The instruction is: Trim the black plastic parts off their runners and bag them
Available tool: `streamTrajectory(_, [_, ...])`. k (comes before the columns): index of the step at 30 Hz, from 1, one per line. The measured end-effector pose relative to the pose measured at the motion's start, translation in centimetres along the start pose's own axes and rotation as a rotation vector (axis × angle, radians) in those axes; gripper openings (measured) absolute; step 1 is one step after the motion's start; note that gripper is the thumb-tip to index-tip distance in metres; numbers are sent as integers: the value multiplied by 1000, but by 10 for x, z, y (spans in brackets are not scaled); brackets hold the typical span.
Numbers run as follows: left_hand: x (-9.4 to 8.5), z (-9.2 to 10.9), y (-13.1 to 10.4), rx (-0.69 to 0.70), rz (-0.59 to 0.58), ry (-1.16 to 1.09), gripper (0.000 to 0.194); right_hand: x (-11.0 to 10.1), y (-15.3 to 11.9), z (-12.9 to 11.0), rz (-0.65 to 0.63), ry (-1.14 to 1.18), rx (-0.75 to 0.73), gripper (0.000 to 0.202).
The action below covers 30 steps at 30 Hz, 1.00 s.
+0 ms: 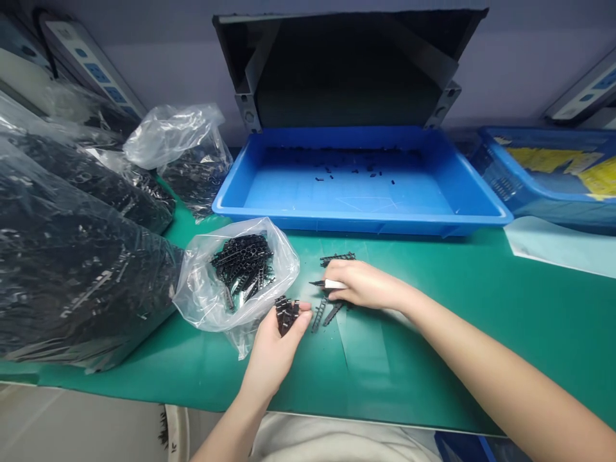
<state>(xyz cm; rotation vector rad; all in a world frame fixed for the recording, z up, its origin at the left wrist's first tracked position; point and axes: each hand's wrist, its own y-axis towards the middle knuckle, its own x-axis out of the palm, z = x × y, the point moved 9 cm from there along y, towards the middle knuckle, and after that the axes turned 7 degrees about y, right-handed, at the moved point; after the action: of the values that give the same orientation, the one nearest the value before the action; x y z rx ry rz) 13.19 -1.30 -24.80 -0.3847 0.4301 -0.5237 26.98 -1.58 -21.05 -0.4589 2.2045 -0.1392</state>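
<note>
My left hand point(283, 327) is closed around a small bunch of black ladder-like plastic strips point(287, 312), just in front of an open clear plastic bag point(196, 292). More of the same black pieces point(245, 260) lie heaped inside that bag. To the right, my right hand point(359, 282) grips a slim white tool point(334, 284) whose dark pointed tip faces left; its exact kind cannot be made out. Loose black strips point(319, 316) lie on the green mat beneath and beside this hand, and another small cluster point(337, 258) sits just beyond it.
A shallow blue tray point(360, 221) with a few scattered black bits stands behind the hands. Large clear bags of black parts point(81, 269) crowd the left side. At the right are a blue basket point(553, 189) with yellow contents and a pale sheet point(558, 247). A dark shelf point(346, 70) overhangs the tray.
</note>
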Motion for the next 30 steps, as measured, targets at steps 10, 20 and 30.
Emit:
streamTrajectory(10, [44, 17, -14, -127, -282, -363, 29, -3, -70, -12, 474, 309, 98, 30])
streamTrajectory(20, [46, 18, -22, -74, -312, -391, 23, 18, -91, -35, 478, 216, 39, 35])
streamTrajectory(30, [50, 20, -26, -84, -326, -411, 25, 17, -95, -37, 518, 221, 52, 35])
